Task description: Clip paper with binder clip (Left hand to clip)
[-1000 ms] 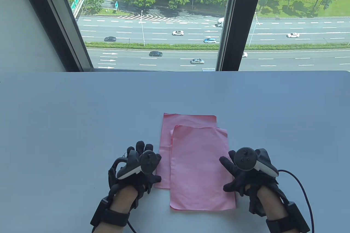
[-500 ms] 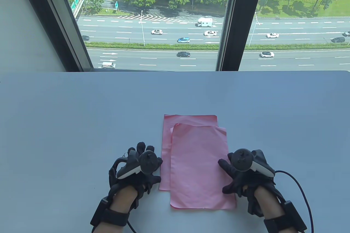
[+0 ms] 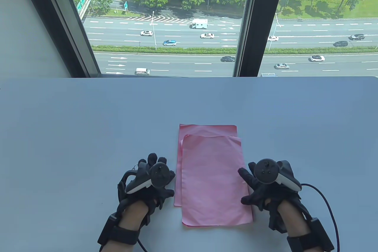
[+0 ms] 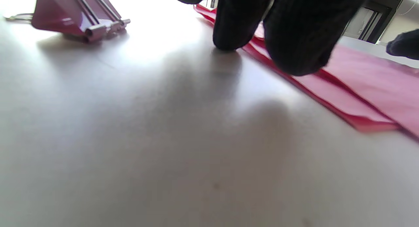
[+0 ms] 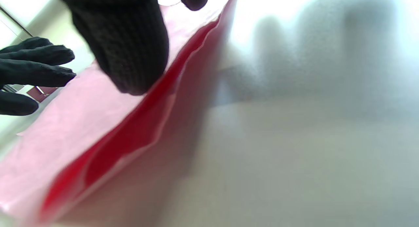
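Note:
Two pink paper sheets lie overlapped on the table: the top sheet [image 3: 214, 178] sits nearer me, and the lower sheet [image 3: 206, 129] shows beyond it and along its left side. My left hand [image 3: 161, 175] rests on the table at the sheets' left edge and holds nothing; its fingertips [image 4: 235, 27] touch the table beside the paper [image 4: 366, 89]. A dark red binder clip [image 4: 75, 14] lies on the table by that hand, hidden under it in the table view. My right hand [image 3: 245, 187] touches the top sheet's right edge, and a finger [image 5: 127, 50] lies over the slightly raised paper [image 5: 81, 122].
The pale grey table [image 3: 88, 122] runs back to a window [image 3: 165, 27] at its far edge. A cable [image 3: 324, 201] trails from my right wrist on the near right. My left hand [image 5: 32, 63] shows across the paper in the right wrist view.
The top sheet has slid and turned left, so it lies more squarely over the lower sheet. The right hand shifted with it. The left hand has stayed still.

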### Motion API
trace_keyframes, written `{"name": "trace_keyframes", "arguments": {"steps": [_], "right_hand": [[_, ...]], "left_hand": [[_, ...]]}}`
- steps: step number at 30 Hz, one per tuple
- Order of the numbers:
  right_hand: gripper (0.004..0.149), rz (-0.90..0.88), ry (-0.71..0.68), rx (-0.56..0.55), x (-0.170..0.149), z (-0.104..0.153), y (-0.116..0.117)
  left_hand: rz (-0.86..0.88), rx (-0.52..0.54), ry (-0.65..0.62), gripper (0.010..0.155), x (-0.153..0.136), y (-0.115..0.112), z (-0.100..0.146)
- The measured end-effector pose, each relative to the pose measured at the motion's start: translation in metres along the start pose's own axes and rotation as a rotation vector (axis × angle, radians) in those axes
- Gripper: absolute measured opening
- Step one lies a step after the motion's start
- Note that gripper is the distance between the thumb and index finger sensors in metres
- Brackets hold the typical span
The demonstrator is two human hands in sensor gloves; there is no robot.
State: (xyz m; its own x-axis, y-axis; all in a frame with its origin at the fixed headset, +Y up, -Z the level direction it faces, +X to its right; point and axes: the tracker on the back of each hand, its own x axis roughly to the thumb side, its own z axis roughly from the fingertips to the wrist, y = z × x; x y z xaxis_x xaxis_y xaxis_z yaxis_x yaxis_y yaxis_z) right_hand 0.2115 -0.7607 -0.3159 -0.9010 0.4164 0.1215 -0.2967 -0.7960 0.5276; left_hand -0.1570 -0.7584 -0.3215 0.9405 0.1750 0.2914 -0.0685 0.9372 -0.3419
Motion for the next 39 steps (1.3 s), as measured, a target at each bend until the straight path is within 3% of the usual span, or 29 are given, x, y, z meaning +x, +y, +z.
{"name": "trace_keyframes", "arguments": {"steps": [18, 23, 27, 39], "right_hand": [[0.092, 0.006, -0.001, 0.033, 0.008, -0.012, 0.013], [0.084, -0.011, 0.012, -0.142, 0.0, 0.0, -0.006], [0.077, -0.035, 0.034, -0.211, -0.004, 0.007, -0.013], [0.067, -0.107, -0.063, -0.199, 0.009, 0.007, -0.009]], "left_hand": [[0.002, -0.002, -0.054, 0.062, 0.007, -0.002, -0.001], [0.036, 0.023, -0.052, 0.056, 0.003, 0.002, 0.003], [0.048, 0.021, -0.066, 0.054, 0.005, 0.002, 0.003], [0.107, -0.011, -0.099, 0.053, 0.009, -0.001, 0.003]]}}
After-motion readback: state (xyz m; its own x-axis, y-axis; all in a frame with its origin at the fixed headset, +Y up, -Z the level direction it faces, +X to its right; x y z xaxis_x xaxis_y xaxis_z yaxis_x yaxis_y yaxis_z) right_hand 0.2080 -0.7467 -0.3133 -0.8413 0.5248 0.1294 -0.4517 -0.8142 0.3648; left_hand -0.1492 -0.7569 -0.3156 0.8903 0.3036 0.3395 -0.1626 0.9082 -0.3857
